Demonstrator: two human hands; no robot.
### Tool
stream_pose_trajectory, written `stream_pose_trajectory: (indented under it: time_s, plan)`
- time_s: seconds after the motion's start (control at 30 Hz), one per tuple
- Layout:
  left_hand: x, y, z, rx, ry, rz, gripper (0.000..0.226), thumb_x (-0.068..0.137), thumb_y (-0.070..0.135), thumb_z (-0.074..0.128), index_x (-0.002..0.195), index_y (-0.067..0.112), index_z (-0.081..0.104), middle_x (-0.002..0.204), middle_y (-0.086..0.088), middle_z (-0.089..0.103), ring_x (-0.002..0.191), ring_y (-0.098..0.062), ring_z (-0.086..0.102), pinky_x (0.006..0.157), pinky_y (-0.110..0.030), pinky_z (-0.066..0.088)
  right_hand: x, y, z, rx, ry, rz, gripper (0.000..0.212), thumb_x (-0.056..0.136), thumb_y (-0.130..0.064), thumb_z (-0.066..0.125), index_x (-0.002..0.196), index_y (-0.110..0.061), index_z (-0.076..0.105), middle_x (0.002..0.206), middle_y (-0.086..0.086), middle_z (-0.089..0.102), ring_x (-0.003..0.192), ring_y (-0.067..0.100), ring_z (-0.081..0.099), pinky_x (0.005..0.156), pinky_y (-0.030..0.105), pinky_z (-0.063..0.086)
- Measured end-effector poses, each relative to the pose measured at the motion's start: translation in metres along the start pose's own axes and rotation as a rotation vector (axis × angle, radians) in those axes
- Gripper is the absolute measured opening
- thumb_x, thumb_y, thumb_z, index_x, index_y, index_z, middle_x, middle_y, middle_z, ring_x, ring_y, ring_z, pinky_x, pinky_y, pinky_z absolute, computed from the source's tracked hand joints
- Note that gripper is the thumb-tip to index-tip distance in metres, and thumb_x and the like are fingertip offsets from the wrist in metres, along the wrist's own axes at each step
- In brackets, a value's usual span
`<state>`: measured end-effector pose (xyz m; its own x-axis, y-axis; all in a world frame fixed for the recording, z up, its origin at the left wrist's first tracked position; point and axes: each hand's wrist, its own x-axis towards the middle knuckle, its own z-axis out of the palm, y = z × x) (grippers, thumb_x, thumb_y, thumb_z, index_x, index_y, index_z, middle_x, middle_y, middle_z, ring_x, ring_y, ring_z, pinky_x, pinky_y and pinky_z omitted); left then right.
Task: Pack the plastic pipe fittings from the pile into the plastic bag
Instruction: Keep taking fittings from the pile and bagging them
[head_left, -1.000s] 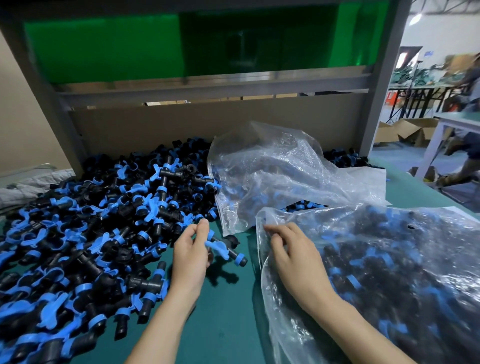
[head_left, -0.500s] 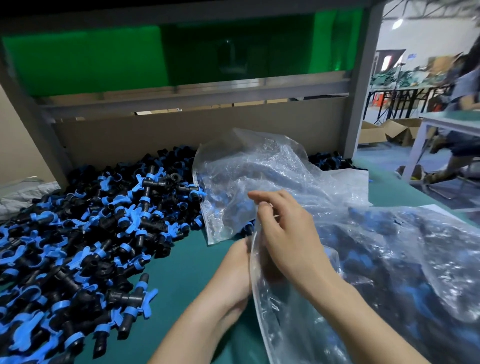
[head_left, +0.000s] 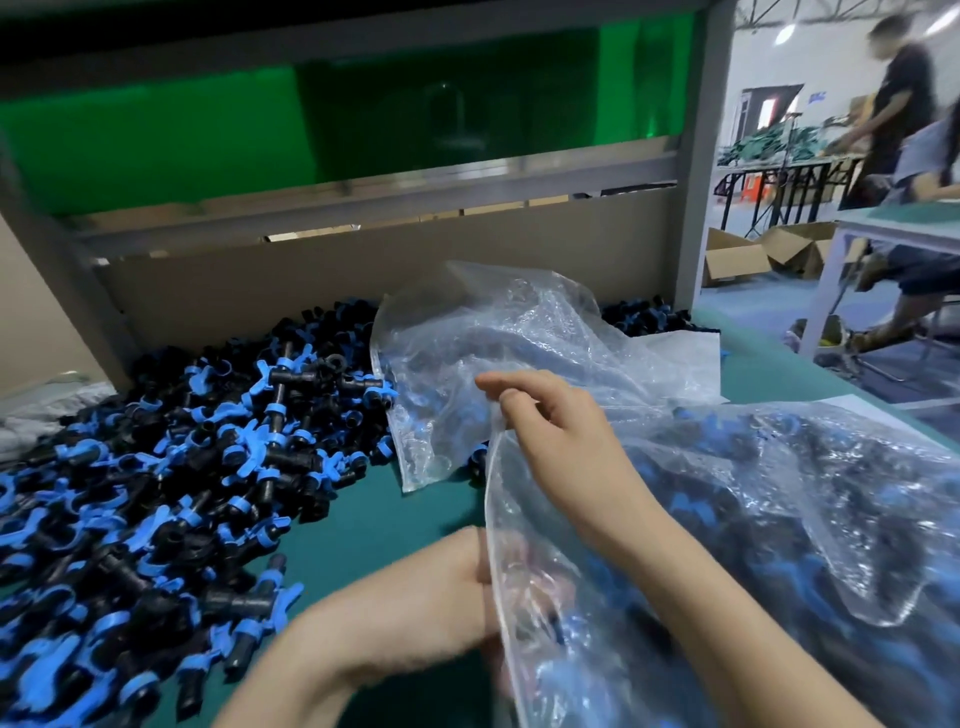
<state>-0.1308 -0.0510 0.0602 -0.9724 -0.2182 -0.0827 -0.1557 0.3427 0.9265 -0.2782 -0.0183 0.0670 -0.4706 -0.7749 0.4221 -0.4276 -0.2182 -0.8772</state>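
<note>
Head view: looks down on a green table, with two bare hands at work over it.
Pile: black and blue pipe fittings, heaped on the left part of the table and reaching back to the cardboard wall.
Big bag: clear plastic, lying on the right part of the table, mouth turned left toward the hands.
Packed fittings: seen through the plastic as dark and blue shapes, filling much of the big bag.
Right hand: raised over the bag mouth, thumb and forefinger pressed together on the upper edge of the plastic, holding this edge up off the table; other fingers loosely curled.
Left hand: pushed into the bag mouth below the lifted edge; back of the hand outside, fingers behind the plastic and blurred. Cannot tell whether these fingers are closed around a fitting or apart.
Second bag: clear and crumpled, lying behind the right hand, between the pile and the big bag, its left edge on some fittings.
Back of the bench: green panel above the cardboard wall, grey post at its right end.
Far right: white table, cardboard boxes on the floor, one person standing and one sitting, both blurred.
</note>
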Motion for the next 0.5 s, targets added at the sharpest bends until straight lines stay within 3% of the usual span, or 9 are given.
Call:
stream_pose_trajectory:
  time_s: [0.1, 0.17, 0.23, 0.37, 0.5]
  plan:
    - [0.017, -0.004, 0.016, -0.055, 0.336, 0.063, 0.015, 0.089, 0.013, 0.061, 0.089, 0.023, 0.071, 0.084, 0.01, 0.075, 0.077, 0.0, 0.066, 0.068, -0.015, 0.049, -0.002, -0.002, -0.002, 0.056, 0.026, 0.012, 0.033, 0.099, -0.015, 0.046, 0.111, -0.034, 0.07, 0.115, -0.022, 0.066, 0.108, -0.012, 0.056, 0.096, 0.014, 0.043]
    - [0.023, -0.017, 0.013, -0.171, 0.702, -0.051, 0.004, 0.091, 0.014, 0.067, 0.091, 0.011, 0.065, 0.068, 0.002, 0.074, 0.058, -0.006, 0.065, 0.054, -0.018, 0.049, -0.001, -0.004, -0.004, 0.075, 0.046, 0.012, 0.032, 0.099, -0.016, 0.046, 0.108, -0.035, 0.07, 0.113, -0.021, 0.067, 0.105, -0.012, 0.057, 0.094, 0.014, 0.043]
    - [0.019, -0.035, 0.0, -0.22, 0.936, -0.083, 0.016, 0.097, 0.018, 0.061, 0.095, 0.002, 0.061, 0.059, -0.003, 0.069, 0.051, -0.016, 0.063, 0.049, -0.026, 0.049, 0.0, -0.004, -0.005, 0.087, 0.051, 0.016, 0.031, 0.099, -0.017, 0.046, 0.108, -0.034, 0.071, 0.111, -0.019, 0.069, 0.1, -0.008, 0.06, 0.092, 0.016, 0.045]
    - [-0.005, -0.051, -0.01, -0.107, 0.925, -0.153, 0.022, 0.096, 0.029, 0.06, 0.09, 0.008, 0.061, 0.062, -0.007, 0.069, 0.053, -0.02, 0.064, 0.052, -0.032, 0.052, 0.002, -0.003, -0.007, 0.139, 0.035, 0.053, 0.032, 0.099, -0.017, 0.046, 0.112, -0.031, 0.071, 0.108, -0.017, 0.07, 0.088, 0.004, 0.063, 0.08, 0.017, 0.049]
    - [-0.021, -0.041, 0.0, -0.329, 0.626, -0.135, 0.041, 0.081, 0.037, 0.065, 0.094, -0.001, 0.058, 0.061, -0.011, 0.065, 0.047, -0.02, 0.059, 0.042, -0.024, 0.046, 0.003, -0.003, -0.01, 0.152, 0.023, 0.06, 0.032, 0.099, -0.015, 0.046, 0.111, -0.03, 0.072, 0.104, -0.016, 0.071, 0.083, 0.001, 0.062, 0.074, 0.011, 0.045]
